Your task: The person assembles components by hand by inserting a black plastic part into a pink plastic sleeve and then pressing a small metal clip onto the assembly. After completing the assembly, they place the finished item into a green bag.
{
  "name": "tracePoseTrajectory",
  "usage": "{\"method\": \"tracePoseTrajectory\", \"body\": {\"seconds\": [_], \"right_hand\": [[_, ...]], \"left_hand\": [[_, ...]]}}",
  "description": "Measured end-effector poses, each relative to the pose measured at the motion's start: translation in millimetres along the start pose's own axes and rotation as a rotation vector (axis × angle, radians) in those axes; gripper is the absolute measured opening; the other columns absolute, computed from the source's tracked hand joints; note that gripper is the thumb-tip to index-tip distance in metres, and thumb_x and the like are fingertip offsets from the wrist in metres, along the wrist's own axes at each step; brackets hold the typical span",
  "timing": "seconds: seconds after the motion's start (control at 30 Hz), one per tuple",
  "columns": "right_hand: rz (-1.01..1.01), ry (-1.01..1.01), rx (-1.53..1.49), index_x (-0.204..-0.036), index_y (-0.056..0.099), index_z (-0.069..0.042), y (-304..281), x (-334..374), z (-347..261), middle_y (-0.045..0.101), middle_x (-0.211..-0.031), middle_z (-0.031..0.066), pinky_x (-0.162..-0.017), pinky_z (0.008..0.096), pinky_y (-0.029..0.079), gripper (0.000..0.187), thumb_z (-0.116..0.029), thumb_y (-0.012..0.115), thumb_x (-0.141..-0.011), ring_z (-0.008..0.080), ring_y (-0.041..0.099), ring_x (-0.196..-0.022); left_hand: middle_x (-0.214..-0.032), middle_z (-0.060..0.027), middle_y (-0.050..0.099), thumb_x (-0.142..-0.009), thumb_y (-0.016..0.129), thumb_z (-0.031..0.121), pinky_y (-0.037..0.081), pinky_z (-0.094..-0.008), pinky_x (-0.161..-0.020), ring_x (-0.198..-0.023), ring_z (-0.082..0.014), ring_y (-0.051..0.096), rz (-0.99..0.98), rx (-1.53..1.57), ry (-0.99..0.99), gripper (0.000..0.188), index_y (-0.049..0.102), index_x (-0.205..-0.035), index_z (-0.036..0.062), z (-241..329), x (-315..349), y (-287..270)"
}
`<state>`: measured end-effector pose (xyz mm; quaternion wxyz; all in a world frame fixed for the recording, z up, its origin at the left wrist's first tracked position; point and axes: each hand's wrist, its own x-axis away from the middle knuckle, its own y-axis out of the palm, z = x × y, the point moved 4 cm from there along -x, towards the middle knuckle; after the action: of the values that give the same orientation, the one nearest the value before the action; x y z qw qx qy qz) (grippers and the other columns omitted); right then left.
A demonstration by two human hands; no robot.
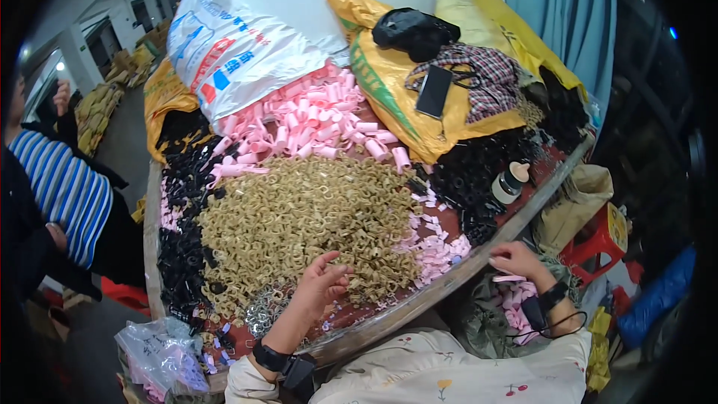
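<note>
My left hand (323, 284) hovers at the near edge of a big heap of small tan plastic pieces (292, 217). Its fingers are apart and slightly bent, and I see nothing held in them. At the table's right front edge, my right hand (520, 260) is above a dark green sack (467, 329) with pink plastic pieces (516, 307) in it. Those fingers are loosely bent and apart; a flat pink piece (510, 278) shows just below them, and whether it touches them I cannot tell. Beside my left wrist lie small silvery metal pieces (265, 310).
Pink tubes (314, 112) spill from a white sack (239, 52) at the back. Black pieces (467, 183) flank the heap, near a bottle (511, 182). A phone (434, 91) rests on a yellow sack (396, 90). Another person (63, 187) is at left; a red stool (598, 243) stands right.
</note>
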<state>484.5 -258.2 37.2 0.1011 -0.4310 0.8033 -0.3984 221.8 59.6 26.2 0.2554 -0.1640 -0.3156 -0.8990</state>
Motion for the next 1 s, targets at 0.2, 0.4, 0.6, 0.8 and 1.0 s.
{"method": "tracePoseTrajectory", "body": {"seconds": [0.2,0.4,0.6,0.8,1.0], "right_hand": [[0.106,-0.143,0.263,-0.076,0.055,-0.002,-17.1,5.7,22.7,0.054,-0.067,0.0131,-0.054,0.0355,0.041,0.026,-0.026,0.062,-0.068,0.0310,0.052,-0.061],[0.214,-0.509,0.215,-0.077,0.050,-0.002,22.8,-143.0,-55.6,0.052,-0.071,0.0141,-0.056,0.0371,0.041,0.023,-0.023,0.058,-0.070,0.0309,0.052,-0.065],[0.323,-0.191,0.563,-0.084,0.052,-0.003,64.9,-233.4,-57.3,0.055,-0.082,0.0149,-0.061,0.0434,0.043,0.029,-0.024,0.059,-0.066,0.0344,0.053,-0.073],[0.207,-0.192,0.419,-0.087,0.052,-0.003,74.0,-228.4,-77.8,0.055,-0.080,0.0121,-0.057,0.0351,0.045,0.031,-0.021,0.063,-0.064,0.0249,0.056,-0.069],[-0.014,-0.422,-0.229,-0.089,0.057,-0.001,109.0,-180.5,-147.4,0.056,-0.075,0.0076,-0.055,0.0268,0.043,0.030,-0.015,0.065,-0.064,0.0148,0.055,-0.064]], "left_hand": [[-0.089,-0.0090,0.058,-0.079,0.057,0.011,0.046,-0.0185,-0.053,-0.064,-0.0083,0.055,-0.105,-0.051,-0.066,0.038,0.040,-0.113,0.0033,-9.5,-33.7,27.8],[-0.088,-0.0083,0.058,-0.081,0.054,0.012,0.046,-0.0197,-0.054,-0.063,-0.0086,0.055,-0.128,-0.033,-0.116,0.030,0.044,-0.108,0.0038,-6.2,-51.3,39.0],[-0.090,-0.0087,0.057,-0.082,0.053,0.013,0.048,-0.0206,-0.058,-0.069,-0.0112,0.057,-0.079,-0.066,-0.112,0.033,0.042,-0.112,0.0032,5.3,-74.0,30.8],[-0.095,-0.0102,0.054,-0.083,0.052,0.016,0.049,-0.0234,-0.063,-0.074,-0.0143,0.057,-0.074,-0.101,-0.098,0.038,0.039,-0.116,0.0014,10.6,-104.6,32.0],[-0.093,-0.0066,0.055,-0.086,0.048,0.021,0.048,-0.0286,-0.068,-0.077,-0.0174,0.057,-0.152,0.114,-0.089,0.027,0.047,-0.106,0.0023,0.1,-116.7,49.7]]}}
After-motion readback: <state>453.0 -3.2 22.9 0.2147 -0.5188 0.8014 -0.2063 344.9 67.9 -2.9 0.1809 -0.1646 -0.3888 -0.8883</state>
